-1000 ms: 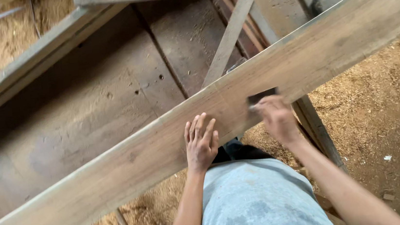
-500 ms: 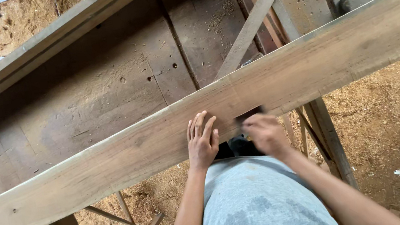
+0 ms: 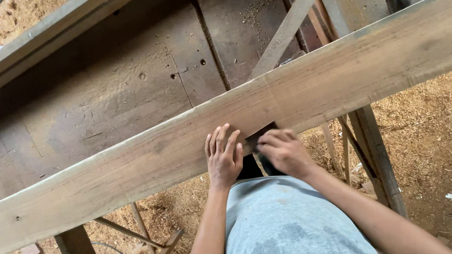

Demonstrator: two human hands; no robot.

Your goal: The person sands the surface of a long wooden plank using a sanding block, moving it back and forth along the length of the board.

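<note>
A long, rough pale plank (image 3: 311, 94) crosses the frame diagonally. Left hand (image 3: 223, 157) lies flat and open on it; right hand (image 3: 283, 152) grips a small dark block (image 3: 257, 136) at its edge.

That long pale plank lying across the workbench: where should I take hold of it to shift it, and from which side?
Probably by the long plank's near edge, from the person's side. It lies flat and slanted on the dark workbench, that edge overhanging free. The left hand already presses flat there; the right hand holds a small dark block beside it.
</note>
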